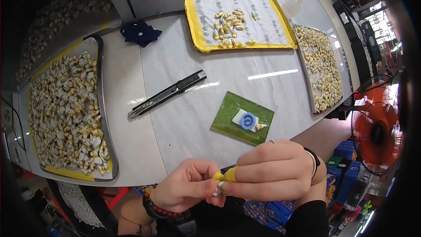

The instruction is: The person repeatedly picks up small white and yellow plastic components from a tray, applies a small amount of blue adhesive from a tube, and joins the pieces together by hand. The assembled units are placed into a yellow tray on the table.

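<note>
Close to my body, below the table's near edge, my left hand (188,186) pinches a small white-and-yellow piece (219,187) between thumb and fingers. My right hand (272,171) meets it from the right, its fingertips closed on the same piece. A yellow covering (230,174) shows at the right fingertips; whether it is a finger cot or tape I cannot tell. Just beyond the hands lies a green glass-like slab (226,116). On it rest a white scrap, a round blue cap-like thing (247,120) and another small white-and-yellow piece (261,126).
A black utility knife (169,93) lies mid-table. A tray (115,162) heaped with pieces stands left; a yellow-edged tray (193,30) with fewer sits at the back. A third full tray (305,72) is right. Dark blue cloth (140,33) lies back left. An orange-bladed fan (377,131) stands right.
</note>
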Demonstrator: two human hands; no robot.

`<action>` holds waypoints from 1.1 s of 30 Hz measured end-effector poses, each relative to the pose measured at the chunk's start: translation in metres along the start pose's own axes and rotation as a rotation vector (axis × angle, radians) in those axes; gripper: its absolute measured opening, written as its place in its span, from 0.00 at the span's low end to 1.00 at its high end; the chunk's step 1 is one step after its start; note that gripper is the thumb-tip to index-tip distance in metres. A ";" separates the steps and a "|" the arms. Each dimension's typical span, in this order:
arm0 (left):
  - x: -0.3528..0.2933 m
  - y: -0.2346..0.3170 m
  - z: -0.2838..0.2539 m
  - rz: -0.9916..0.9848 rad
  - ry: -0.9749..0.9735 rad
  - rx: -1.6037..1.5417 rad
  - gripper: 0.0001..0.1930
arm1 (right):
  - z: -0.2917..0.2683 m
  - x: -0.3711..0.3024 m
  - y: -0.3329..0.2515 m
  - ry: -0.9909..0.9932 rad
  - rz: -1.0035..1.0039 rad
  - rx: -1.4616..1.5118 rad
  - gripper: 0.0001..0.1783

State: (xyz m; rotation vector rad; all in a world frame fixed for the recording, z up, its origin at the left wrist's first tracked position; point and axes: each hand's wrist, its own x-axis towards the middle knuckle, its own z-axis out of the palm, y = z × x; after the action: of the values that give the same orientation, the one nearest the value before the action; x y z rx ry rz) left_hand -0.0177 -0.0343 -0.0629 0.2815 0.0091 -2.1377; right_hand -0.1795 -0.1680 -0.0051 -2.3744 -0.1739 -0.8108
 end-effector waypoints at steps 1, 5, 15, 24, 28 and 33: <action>0.000 0.002 0.001 0.009 0.006 -0.009 0.11 | 0.000 0.000 -0.001 -0.003 -0.009 0.005 0.08; 0.003 0.015 0.013 0.020 0.028 0.046 0.10 | -0.008 0.008 -0.018 -0.061 0.079 -0.098 0.09; 0.005 0.008 0.006 -0.089 -0.083 0.010 0.08 | -0.011 0.008 -0.020 -0.021 0.253 -0.010 0.07; 0.008 0.008 0.008 -0.115 -0.102 -0.019 0.09 | -0.004 0.002 -0.011 0.073 0.217 0.066 0.05; 0.008 0.007 0.009 -0.110 -0.121 -0.028 0.09 | -0.009 0.005 -0.020 0.017 0.307 0.084 0.06; 0.007 0.006 0.010 -0.118 -0.117 -0.036 0.09 | -0.014 0.005 -0.017 -0.054 0.243 0.086 0.07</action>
State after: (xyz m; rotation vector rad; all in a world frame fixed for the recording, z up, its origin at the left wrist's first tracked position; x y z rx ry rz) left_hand -0.0181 -0.0452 -0.0544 0.1367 -0.0035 -2.2656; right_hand -0.1878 -0.1634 0.0152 -2.2814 0.0564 -0.6125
